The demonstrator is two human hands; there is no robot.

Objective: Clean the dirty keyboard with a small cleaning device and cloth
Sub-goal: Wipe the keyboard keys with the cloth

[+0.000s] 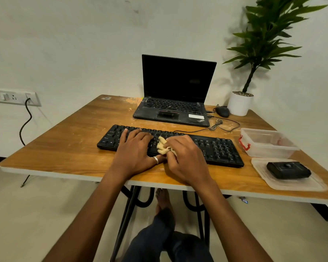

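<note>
Right hand [184, 157] around half-hidden cloth [162, 146] on keyboard [216, 148]

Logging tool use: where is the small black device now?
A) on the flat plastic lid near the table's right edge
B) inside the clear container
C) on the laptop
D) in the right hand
A: the small black device lies on the flat plastic lid, untouched; the right hand grips the cloth on the keyboard.

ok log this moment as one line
step: wiping | left hand: flat on keyboard | right hand: grips cloth | black device: on lid, untouched
</note>
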